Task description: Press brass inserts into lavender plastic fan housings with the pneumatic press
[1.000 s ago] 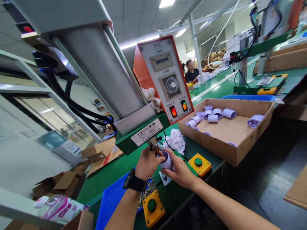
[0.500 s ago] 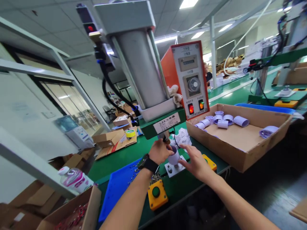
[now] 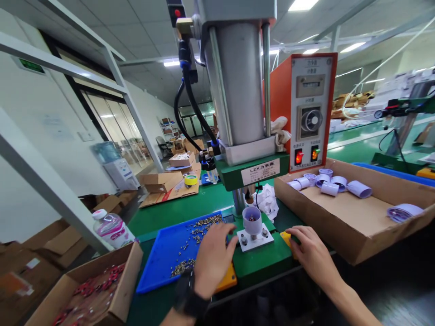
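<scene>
While a pale ring (image 3: 252, 227) stands upright, the left hand (image 3: 215, 257) and right hand (image 3: 313, 253) flank it, empty, fingers loosely parted.

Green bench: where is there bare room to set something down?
Bare: the green bench between blue tray and flattened cardboard; also the tray's left part. Crowded: the metal plate under the pale tube, left hand and right hand either side.

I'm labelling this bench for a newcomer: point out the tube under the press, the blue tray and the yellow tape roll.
Tube (image 3: 252, 227): head view, on its outer front wall.
Blue tray (image 3: 161, 257): head view, on its bare floor.
Yellow tape roll (image 3: 190, 182): head view, on its outer side.
</scene>
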Demonstrator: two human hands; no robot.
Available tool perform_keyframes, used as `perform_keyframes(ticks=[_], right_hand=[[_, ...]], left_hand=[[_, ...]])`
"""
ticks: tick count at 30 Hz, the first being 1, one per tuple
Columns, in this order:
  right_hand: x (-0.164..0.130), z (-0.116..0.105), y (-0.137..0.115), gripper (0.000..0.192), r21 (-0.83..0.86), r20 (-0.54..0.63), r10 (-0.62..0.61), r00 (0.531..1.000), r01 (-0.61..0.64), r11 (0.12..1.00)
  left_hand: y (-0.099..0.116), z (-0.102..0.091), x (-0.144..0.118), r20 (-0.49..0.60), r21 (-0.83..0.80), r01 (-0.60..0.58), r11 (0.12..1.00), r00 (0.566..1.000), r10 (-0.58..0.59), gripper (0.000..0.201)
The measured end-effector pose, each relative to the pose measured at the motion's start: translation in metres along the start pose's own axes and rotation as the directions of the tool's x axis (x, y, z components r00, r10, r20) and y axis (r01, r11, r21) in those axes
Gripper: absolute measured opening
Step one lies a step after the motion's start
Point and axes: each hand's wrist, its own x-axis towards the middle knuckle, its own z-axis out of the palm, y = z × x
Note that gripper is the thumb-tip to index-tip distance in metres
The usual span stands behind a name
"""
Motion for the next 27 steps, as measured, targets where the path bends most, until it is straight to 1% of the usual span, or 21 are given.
perform_keyframes(ticks=[2,4,7,10,13,16,20,27], right_hand=[[-0.008,0.005,0.004,0.019,-0.016,-0.058,-0.013,0.998,0.012,1.0],[-0.014,0.008,0.007,0.02,-0.058,-0.129,-0.026,0.991,0.019,0.998],[-0.019,0.012,0.008,0.022,-0.117,-0.21,-0.064,0.975,0.04,0.992],[-0.02,0.013,0.008,0.023,-0.137,-0.248,-0.081,0.965,0.048,0.989],[-0.019,0.013,0.007,0.021,-0.16,-0.263,-0.107,0.959,0.066,0.985],[-0.018,0.011,0.006,0.02,-0.187,-0.262,-0.13,0.956,0.082,0.979],[-0.018,0.011,0.005,0.017,-0.199,-0.233,-0.114,0.966,0.068,0.978],[-0.02,0.012,0.006,0.015,-0.182,-0.238,-0.083,0.968,0.04,0.983]], left_hand=[[-0.017,0.017,-0.033,0.002,0.088,-0.017,0.996,1.0,0.017,0.026],[-0.031,0.033,-0.06,-0.036,0.184,-0.053,0.982,0.998,0.06,0.031],[-0.044,0.047,-0.082,-0.121,0.316,-0.118,0.941,0.979,0.163,0.033],[-0.049,0.052,-0.089,-0.156,0.394,-0.147,0.907,0.962,0.224,0.031],[-0.049,0.055,-0.091,-0.145,0.431,-0.169,0.887,0.957,0.252,0.029],[-0.046,0.057,-0.091,-0.132,0.448,-0.137,0.884,0.967,0.217,0.028],[-0.041,0.06,-0.089,-0.1,0.459,-0.087,0.884,0.984,0.149,0.028],[-0.041,0.063,-0.093,-0.085,0.464,-0.069,0.883,0.989,0.121,0.029]])
